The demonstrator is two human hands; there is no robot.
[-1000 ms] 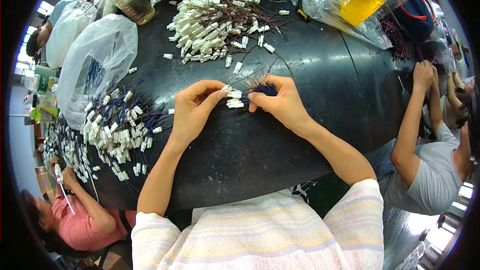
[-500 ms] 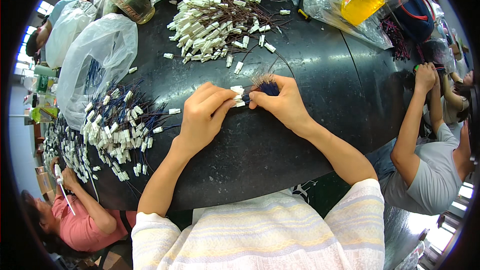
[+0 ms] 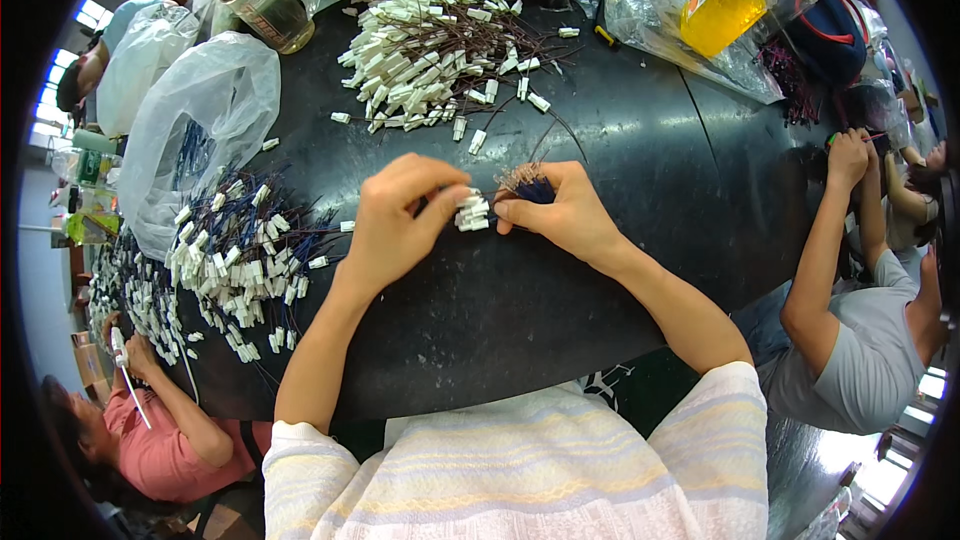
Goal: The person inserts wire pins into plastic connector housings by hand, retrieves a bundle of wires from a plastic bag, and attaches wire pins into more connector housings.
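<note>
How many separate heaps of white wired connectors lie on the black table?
2: one heap at the table's far side, one at the left near the clear bag. More may be hidden.

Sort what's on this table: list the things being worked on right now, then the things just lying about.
In hand:
- left hand pinching the white connectors
- right hand holding the bundle of dark wires

Lying about:
- pile of white connectors with brown wires
- pile with blue wires
- clear plastic bag
- yellow bottle
- jar
</note>
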